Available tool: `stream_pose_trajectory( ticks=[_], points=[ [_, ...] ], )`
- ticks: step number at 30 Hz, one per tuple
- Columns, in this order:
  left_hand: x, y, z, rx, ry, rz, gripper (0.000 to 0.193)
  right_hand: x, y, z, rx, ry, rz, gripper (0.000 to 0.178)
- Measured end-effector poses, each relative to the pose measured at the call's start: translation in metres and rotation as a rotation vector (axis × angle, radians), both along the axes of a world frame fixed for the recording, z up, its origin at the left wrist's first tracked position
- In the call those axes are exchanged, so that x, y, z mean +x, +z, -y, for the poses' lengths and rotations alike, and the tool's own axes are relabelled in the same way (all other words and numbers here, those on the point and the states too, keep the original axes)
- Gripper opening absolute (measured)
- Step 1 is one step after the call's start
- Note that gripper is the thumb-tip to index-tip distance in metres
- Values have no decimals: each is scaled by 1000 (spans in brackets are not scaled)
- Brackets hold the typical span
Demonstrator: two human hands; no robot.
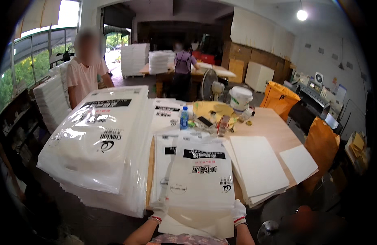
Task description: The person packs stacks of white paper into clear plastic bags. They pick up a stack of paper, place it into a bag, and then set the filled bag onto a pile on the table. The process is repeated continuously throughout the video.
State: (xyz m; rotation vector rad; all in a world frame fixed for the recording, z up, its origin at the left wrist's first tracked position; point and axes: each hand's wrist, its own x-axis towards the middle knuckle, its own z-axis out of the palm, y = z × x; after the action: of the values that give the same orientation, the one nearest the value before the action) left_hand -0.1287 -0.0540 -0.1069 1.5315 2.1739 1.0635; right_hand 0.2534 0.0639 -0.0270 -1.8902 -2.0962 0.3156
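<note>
In front of me lies a clear plastic bag (204,179) printed in black and red, with white paper sheets (192,224) in it that stick out at its near end. My left hand (159,211), in a white glove with a red-edged cuff, is closed on the near left side of the bag. At the near right side my right hand (239,211), gloved the same way, closes on the edge; its fingertips are partly hidden. Another printed bag (160,163) lies partly under the left side of this one.
A tall stack of filled bags (94,151) stands at left, blank paper sheets (260,163) at right. Behind are a blue-labelled bottle (184,118), a jar (223,126), a white bucket (240,99) and a fan (209,85). One person (88,69) stands beyond the stack, another (183,67) farther back.
</note>
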Motion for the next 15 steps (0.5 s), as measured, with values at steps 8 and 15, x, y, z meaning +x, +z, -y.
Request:
stream_pose_trajectory(
  ticks=[8,15],
  points=[
    [49,19,153,-63,-199,325,26,86,-79,147,-74,282,-561,21],
    [59,42,142,-76,177,426,22,49,-15,118,-210,28,-394,24]
  ],
)
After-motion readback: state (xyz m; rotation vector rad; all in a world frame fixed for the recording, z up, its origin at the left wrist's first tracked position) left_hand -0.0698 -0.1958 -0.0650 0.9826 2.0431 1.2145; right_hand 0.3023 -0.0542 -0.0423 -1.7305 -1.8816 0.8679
